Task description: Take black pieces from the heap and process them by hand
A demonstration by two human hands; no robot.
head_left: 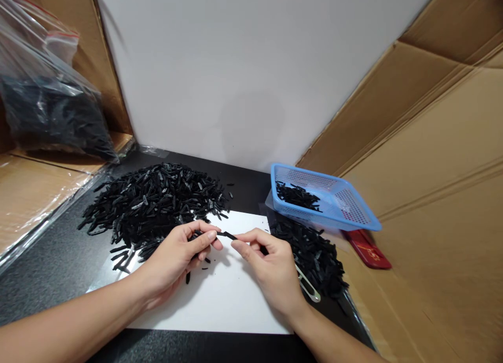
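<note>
My left hand (183,258) pinches one end of a thin, dark black strip (225,234) between thumb and forefinger. On the strip's other end, the thumb and forefinger of my right hand (271,268) are closed. The strip hangs over a white sheet (220,305), where a few black bits lie. A pale, slotted handle (308,287) sticks out beside my right hand; whether that hand holds it or it lies on the table, I cannot tell. Left of the sheet, a large heap of black strips (157,195) spreads partly over its edge.
A smaller black heap (314,253) lies on the right, below a blue perforated basket (346,200) with some strips inside. A red object (369,250) sits beside it. At upper left stands a clear bag (58,111) of black material. Cardboard (432,169) lines the sides.
</note>
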